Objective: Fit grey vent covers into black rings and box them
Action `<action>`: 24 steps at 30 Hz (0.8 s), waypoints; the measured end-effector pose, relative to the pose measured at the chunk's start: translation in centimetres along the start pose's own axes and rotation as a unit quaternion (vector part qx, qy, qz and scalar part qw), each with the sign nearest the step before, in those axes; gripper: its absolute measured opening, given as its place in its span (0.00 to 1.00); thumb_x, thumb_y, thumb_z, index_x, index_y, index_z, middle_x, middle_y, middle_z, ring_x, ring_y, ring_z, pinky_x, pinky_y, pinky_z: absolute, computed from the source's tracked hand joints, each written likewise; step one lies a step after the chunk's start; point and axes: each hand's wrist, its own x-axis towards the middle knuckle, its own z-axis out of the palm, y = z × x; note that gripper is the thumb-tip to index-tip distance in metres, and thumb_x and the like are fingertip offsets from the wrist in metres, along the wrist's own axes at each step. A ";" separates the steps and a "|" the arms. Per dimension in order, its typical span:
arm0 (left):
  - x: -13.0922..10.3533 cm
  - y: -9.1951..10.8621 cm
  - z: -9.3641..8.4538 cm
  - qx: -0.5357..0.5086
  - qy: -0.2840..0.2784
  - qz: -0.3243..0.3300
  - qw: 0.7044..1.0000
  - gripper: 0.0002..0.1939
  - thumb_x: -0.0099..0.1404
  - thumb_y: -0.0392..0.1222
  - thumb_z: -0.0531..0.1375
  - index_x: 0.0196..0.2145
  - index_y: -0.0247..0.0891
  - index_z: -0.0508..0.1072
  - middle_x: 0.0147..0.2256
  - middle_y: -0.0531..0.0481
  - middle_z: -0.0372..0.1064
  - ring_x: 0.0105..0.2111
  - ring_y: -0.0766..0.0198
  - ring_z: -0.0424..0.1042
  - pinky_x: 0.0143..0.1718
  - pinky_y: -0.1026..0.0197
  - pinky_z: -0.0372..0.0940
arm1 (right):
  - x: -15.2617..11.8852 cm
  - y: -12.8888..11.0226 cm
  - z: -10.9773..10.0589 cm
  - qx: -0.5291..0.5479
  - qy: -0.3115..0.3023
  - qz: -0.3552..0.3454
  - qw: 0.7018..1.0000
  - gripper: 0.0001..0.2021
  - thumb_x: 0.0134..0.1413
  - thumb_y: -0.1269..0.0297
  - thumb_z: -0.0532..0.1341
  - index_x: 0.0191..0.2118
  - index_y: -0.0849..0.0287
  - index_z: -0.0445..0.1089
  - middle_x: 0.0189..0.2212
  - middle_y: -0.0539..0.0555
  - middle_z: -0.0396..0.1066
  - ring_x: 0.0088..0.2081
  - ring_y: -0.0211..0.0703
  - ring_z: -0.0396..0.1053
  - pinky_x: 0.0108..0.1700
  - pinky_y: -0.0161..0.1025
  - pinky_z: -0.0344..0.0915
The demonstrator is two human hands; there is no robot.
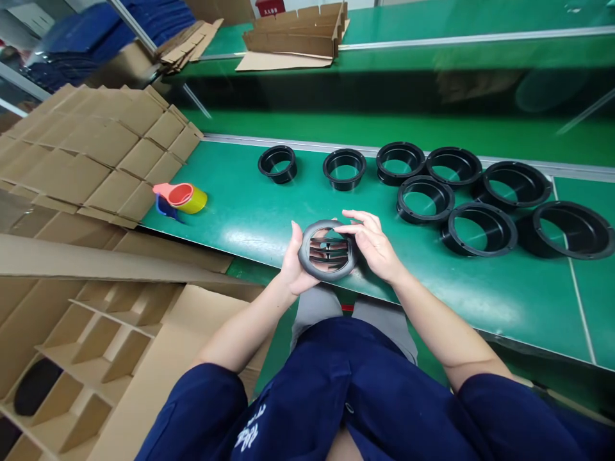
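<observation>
A round black air vent (306,261) with curved slats is in my left hand (294,264), held over the bench's front edge. My left thumb stands up along its left side; the fingers pass behind it and show through the gaps between the slats. At the vent's upper right is my right hand (373,246), its fingers stretched out and the tips touching the rim and the upper opening. Beyond my hands, several black flanged rings stand on the green bench, among them one ring (291,171) at the left and another (344,184) nearer the middle.
A yellow roll (196,200) with red and blue parts lies at the bench's left. Stacked cardboard dividers (91,141) rise beside it. Below left is a compartmented carton (103,349) with dark round items inside. More cardboard dividers (293,35) rest on the rear shelf.
</observation>
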 end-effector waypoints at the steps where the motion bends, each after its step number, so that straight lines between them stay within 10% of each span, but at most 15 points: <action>1: 0.2 0.1 0.1 -0.004 0.005 -0.004 1.000 0.44 0.71 0.73 0.39 0.66 0.37 0.64 0.58 0.32 0.69 0.59 0.38 0.69 0.61 0.28 0.59 | 0.0 0.0 -0.1 0.014 0.004 0.016 1.000 0.27 0.74 0.45 0.43 0.54 0.49 0.77 0.63 0.54 0.66 0.66 0.52 0.58 0.69 0.57 0.54; 24: 1.4 0.0 -0.4 -0.009 0.020 -0.013 1.000 0.41 0.73 0.71 0.39 0.51 0.35 0.76 0.54 0.33 0.73 0.59 0.37 0.69 0.61 0.28 0.59 | 0.2 0.1 0.0 0.049 0.021 0.033 0.998 0.25 0.75 0.48 0.45 0.61 0.51 0.72 0.62 0.56 0.68 0.65 0.49 0.61 0.69 0.54 0.54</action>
